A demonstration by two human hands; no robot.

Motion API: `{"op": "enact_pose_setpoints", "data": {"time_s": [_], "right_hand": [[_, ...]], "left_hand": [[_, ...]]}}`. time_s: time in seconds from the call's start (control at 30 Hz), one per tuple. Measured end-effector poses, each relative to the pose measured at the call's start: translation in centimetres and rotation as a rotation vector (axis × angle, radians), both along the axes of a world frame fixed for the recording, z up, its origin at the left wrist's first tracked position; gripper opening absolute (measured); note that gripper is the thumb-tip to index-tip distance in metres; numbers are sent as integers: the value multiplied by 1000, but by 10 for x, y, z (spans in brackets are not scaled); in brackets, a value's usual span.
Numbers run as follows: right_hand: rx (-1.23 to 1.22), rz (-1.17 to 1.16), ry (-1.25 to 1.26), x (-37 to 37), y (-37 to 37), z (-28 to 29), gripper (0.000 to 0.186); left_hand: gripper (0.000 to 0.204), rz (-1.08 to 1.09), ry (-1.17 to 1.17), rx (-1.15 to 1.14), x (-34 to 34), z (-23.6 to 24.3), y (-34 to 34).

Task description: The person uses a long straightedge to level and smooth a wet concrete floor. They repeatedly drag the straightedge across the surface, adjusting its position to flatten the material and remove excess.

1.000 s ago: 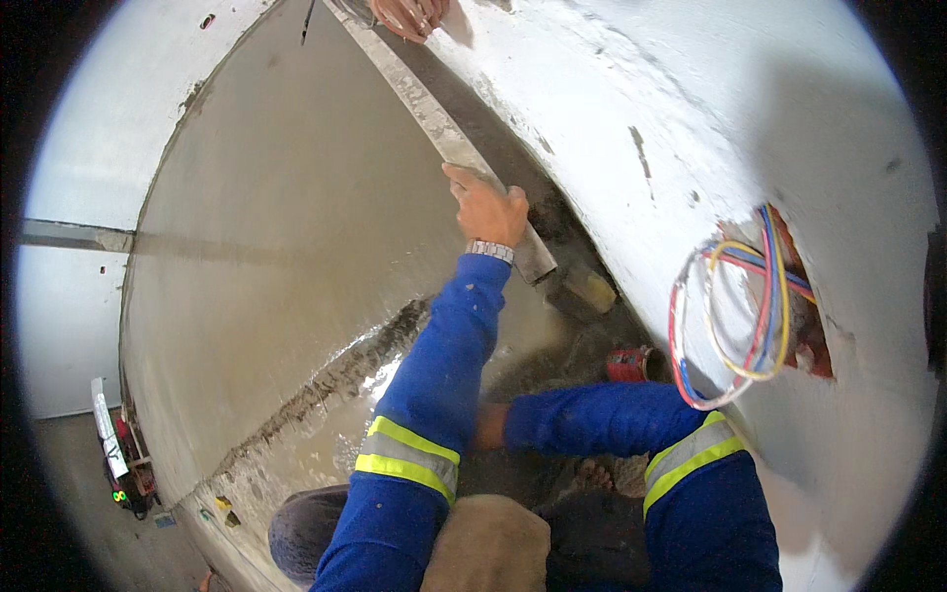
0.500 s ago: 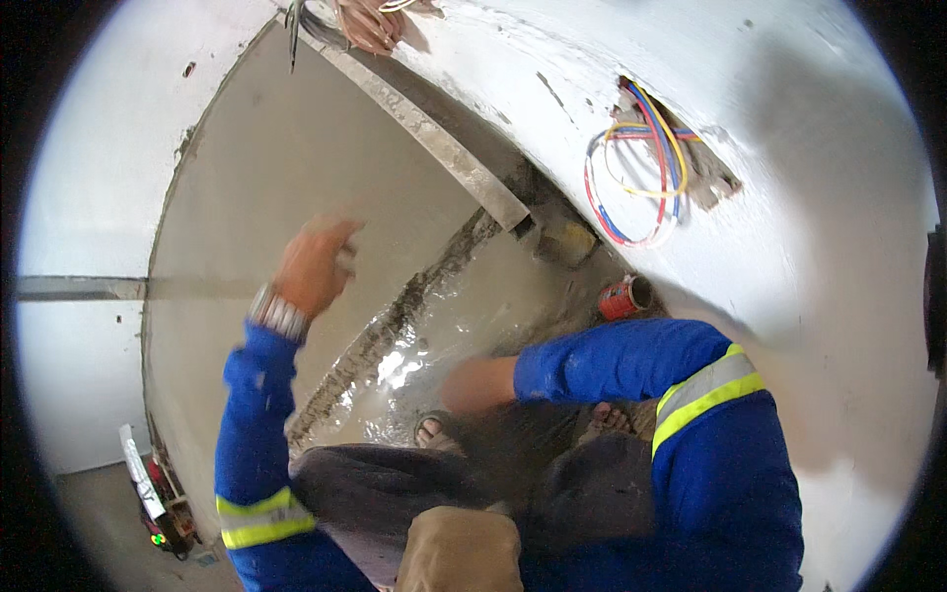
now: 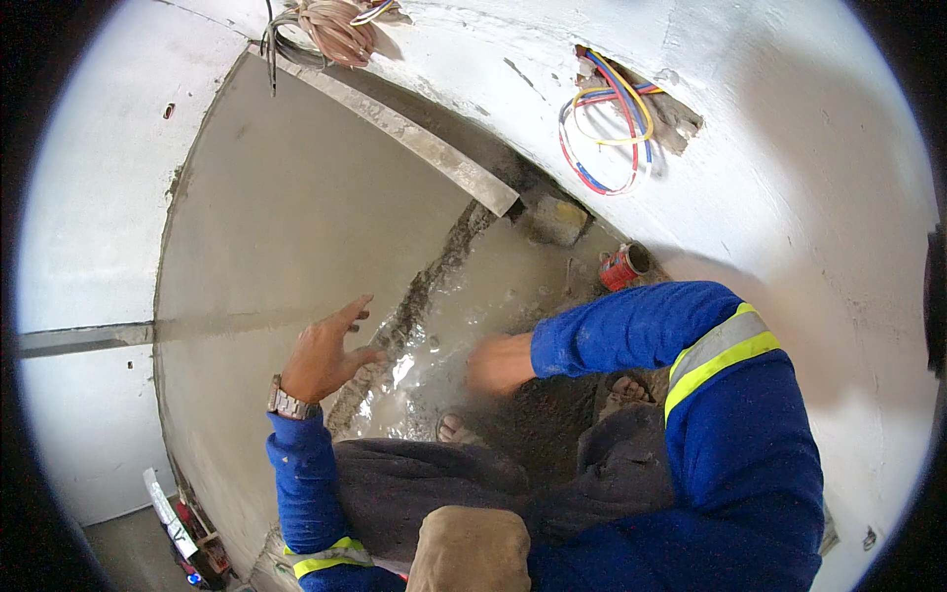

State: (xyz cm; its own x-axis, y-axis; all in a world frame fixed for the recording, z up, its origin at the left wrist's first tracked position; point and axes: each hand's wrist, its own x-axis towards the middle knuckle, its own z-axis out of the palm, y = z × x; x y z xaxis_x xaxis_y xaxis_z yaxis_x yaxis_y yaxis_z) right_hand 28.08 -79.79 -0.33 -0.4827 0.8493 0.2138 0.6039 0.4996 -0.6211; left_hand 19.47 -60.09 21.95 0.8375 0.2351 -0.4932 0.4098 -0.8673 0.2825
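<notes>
My left hand (image 3: 326,355), with a watch at the wrist, hovers with fingers apart and nothing held, beside a dark, rough seam (image 3: 434,261) in the grey wet floor (image 3: 256,227). My right hand (image 3: 493,367) reaches down into the glossy wet mortar; its fingers are hidden. A long pale straightedge bar (image 3: 395,128) lies along the right wall beyond both hands. By its near end sit a grey-yellow block (image 3: 557,219) and a red can (image 3: 619,266) lying tilted. My bare feet (image 3: 454,429) show below my hands.
The white right wall (image 3: 819,197) has an opening with looped coloured wires (image 3: 621,128). A pinkish cable coil (image 3: 335,30) hangs near the far corner. A white wall (image 3: 89,197) borders the left side. A long white object (image 3: 168,508) lies among tools at lower left.
My left hand let go of the bar and moved down and left, fingers spreading. The bar stayed beside the wall. The view shifted, so wall and can sit higher in the picture.
</notes>
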Motion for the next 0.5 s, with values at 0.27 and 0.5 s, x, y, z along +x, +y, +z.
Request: {"op": "enact_pose_setpoints", "data": {"time_s": [0.27,0.5], "right_hand": [[14,-42,-104,10,1,23,13],[30,-53,-159,1,12,23,12]], "left_hand": [[83,72,81,10,14,4,-7],[82,179,24,-78,-4,12,16]]}}
